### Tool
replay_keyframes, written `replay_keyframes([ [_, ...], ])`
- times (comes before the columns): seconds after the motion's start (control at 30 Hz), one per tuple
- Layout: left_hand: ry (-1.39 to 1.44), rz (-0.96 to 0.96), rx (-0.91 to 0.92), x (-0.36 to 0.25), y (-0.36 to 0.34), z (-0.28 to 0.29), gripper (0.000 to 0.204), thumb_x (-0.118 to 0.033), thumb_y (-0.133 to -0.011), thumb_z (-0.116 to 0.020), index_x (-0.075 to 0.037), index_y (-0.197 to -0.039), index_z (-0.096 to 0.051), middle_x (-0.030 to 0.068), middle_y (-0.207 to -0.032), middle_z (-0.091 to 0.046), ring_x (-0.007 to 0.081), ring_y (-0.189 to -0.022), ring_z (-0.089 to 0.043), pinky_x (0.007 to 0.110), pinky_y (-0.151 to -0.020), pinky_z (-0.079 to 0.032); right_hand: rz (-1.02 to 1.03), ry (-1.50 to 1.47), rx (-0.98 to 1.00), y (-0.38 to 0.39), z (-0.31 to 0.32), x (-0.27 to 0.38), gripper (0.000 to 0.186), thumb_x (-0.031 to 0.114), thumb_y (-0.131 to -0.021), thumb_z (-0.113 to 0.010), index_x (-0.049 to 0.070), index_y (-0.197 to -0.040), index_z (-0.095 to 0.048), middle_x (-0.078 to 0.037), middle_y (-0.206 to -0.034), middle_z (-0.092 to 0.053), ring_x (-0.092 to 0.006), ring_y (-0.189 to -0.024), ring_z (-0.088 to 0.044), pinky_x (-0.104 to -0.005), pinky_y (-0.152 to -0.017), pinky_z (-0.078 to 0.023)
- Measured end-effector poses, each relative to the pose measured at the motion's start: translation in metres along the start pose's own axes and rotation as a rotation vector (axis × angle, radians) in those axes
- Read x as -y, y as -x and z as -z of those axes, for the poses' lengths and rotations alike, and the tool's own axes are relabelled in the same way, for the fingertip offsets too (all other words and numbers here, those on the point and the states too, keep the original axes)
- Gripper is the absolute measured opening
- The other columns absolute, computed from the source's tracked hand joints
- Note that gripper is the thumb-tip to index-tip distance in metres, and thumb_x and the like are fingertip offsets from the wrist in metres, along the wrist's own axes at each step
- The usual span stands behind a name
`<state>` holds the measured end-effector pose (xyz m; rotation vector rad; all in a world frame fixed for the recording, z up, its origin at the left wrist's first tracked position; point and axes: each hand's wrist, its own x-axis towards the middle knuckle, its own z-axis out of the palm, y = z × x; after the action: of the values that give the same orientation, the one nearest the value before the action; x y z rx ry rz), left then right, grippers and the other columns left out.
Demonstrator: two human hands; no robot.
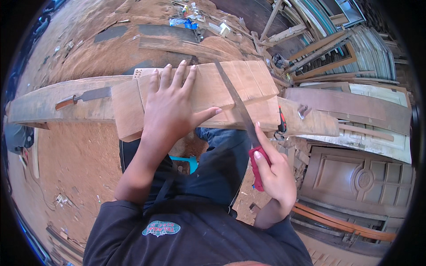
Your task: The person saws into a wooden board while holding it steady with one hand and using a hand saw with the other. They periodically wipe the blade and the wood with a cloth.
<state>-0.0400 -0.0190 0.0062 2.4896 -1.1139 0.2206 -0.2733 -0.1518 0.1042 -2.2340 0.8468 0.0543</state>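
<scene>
A: Left hand (pixel 171 104): spread flat, palm down on the wooden block (pixel 199 95), fingers reaching toward the far edge, thumb out to the right. Not closed around anything; pressing only.

B: Right hand (pixel 275 175): closed around the red handle of the handsaw (pixel 242 111), forefinger laid along the blade's base.

A: Position of block: across the long workbench beam (pixel 53 99), centre of view, above the knees. Long axis left to right, right end angled slightly far. Several cuts visible on the right portion.

B: Saw axis: handle near and right, blade tip far and left, crossing the block roughly square to its length, just right of the thumb.

A: Handling, judged: block stiff, dense, probably heavy; dry rough surface, unlikely to slip under a flat palm. Best held from above, well clear of the blade.

B: Blade thin, probably flexible. Also present: a knife (pixel 84 96) on the beam at left; stacked doors (pixel 355 177) at right; sawdust-covered ground (pixel 75 159).
</scene>
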Motion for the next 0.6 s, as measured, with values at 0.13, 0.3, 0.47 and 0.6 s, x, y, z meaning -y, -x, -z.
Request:
replay_keyframes([
  [0.13,-0.011,0.008,0.0,0.0,0.0,-0.001,0.112,-0.084,-0.085,-0.069,-0.007,-0.164,-0.051,0.0193,-0.168,-0.05,0.0431,-0.158,-0.041,0.055,-0.133,-0.024,0.002,-0.003,0.012,0.006,0.004,0.003,0.065,0.014,-0.107,-0.058,0.024,-0.17,-0.045,-0.019,-0.072,-0.064,-0.0326,-0.066,-0.068,-0.0413,-0.074,-0.054],
  [0.3,-0.009,0.006,0.01,-0.001,0.0,0.0,0.113,-0.085,-0.086,-0.068,-0.008,-0.165,-0.05,0.0188,-0.169,-0.049,0.0432,-0.158,-0.04,0.055,-0.134,-0.022,0.059,0.032,-0.021,-0.009,-0.002,0.001,0.063,0.014,-0.108,-0.058,0.024,-0.169,-0.046,-0.018,-0.071,-0.063,-0.0318,-0.063,-0.068,-0.0408,-0.071,-0.054],
  [0.47,0.001,0.001,0.016,-0.001,0.001,-0.002,0.113,-0.084,-0.085,-0.069,-0.007,-0.165,-0.049,0.0188,-0.169,-0.049,0.0428,-0.158,-0.04,0.056,-0.134,-0.021,-0.004,0.0,-0.007,0.008,0.002,-0.001,0.063,0.014,-0.108,-0.058,0.023,-0.169,-0.045,-0.018,-0.07,-0.063,-0.0324,-0.06,-0.066,-0.0411,-0.07,-0.054],
  [0.6,-0.02,0.001,0.002,-0.004,0.0,-0.003,0.112,-0.084,-0.086,-0.068,-0.006,-0.164,-0.05,0.0183,-0.169,-0.049,0.0413,-0.158,-0.041,0.056,-0.134,-0.023,-0.001,-0.013,0.007,0.0,0.001,0.002,0.063,0.015,-0.109,-0.057,0.024,-0.17,-0.044,-0.018,-0.068,-0.063,-0.0322,-0.058,-0.065,-0.0426,-0.069,-0.055],
])
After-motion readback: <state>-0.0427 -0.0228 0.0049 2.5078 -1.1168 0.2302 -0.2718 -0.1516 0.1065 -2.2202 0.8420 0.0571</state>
